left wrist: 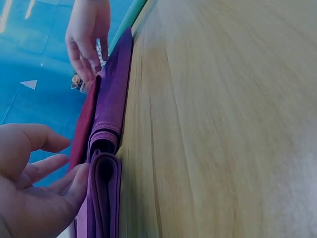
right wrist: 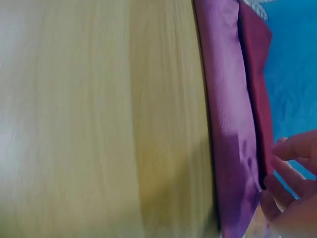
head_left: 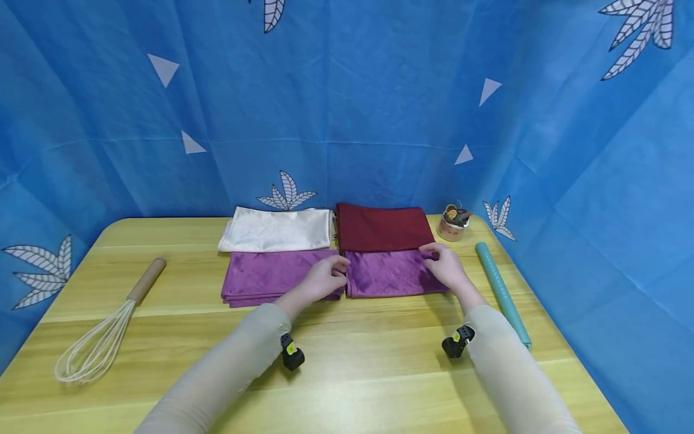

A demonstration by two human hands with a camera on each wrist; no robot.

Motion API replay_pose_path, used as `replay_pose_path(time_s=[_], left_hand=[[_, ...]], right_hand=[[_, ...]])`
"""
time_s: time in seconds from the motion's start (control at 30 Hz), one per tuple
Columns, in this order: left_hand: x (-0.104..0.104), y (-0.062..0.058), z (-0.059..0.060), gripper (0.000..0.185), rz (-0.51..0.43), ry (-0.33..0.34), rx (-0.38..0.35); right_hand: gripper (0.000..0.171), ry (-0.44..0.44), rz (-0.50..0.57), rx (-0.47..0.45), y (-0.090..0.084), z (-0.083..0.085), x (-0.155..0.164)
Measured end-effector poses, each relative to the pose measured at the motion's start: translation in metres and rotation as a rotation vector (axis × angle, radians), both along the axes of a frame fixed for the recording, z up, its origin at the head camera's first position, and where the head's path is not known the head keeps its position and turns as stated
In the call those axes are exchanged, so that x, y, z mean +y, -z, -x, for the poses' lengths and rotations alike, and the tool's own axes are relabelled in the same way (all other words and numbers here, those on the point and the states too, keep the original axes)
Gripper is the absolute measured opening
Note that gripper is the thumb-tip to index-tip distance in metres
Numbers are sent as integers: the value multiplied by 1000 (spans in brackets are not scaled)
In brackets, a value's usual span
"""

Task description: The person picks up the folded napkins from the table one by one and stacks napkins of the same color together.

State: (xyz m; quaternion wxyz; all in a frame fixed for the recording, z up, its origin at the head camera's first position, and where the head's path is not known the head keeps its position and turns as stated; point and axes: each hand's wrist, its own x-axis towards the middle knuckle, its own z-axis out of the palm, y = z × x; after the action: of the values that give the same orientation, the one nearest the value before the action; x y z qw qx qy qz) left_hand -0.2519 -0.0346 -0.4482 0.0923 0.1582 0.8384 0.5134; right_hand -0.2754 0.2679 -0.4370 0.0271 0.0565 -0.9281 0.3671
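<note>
Two folded purple cloths lie side by side, the left purple cloth and the right purple cloth. Behind them are a folded white cloth and a folded dark red cloth. My left hand is over the inner end of the left purple cloth, beside the seam between the two; in the left wrist view its fingers are loosely bent and spread, gripping nothing. At the outer end of the right purple cloth, my right hand has its fingertips against the back corner, near the dark red cloth, without a visible pinch.
A whisk with a wooden handle lies on the left of the wooden table. A small potted plant stands at the back right, and a teal rolled-up tube lies along the right edge. Blue curtain hangs behind.
</note>
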Motion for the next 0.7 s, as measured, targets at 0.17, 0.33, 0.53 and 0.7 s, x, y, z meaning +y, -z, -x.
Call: replay_pose_path(time_s=[0.17,0.33,0.53,0.7], left_hand=[[3,-1,0,43,39,8,-19],[6,-2,0,47,93,1,-30],[11,-4,2,49,131,17,-36],[17,-6,1,50,142,28,-5]], right_hand=[[34,48,-25,-20,5,-4,17],[33,78,-11,-50,7,-10,26],[33,72,29,-81,9,-12,30],[33,51,65,-120,10,-13,32]])
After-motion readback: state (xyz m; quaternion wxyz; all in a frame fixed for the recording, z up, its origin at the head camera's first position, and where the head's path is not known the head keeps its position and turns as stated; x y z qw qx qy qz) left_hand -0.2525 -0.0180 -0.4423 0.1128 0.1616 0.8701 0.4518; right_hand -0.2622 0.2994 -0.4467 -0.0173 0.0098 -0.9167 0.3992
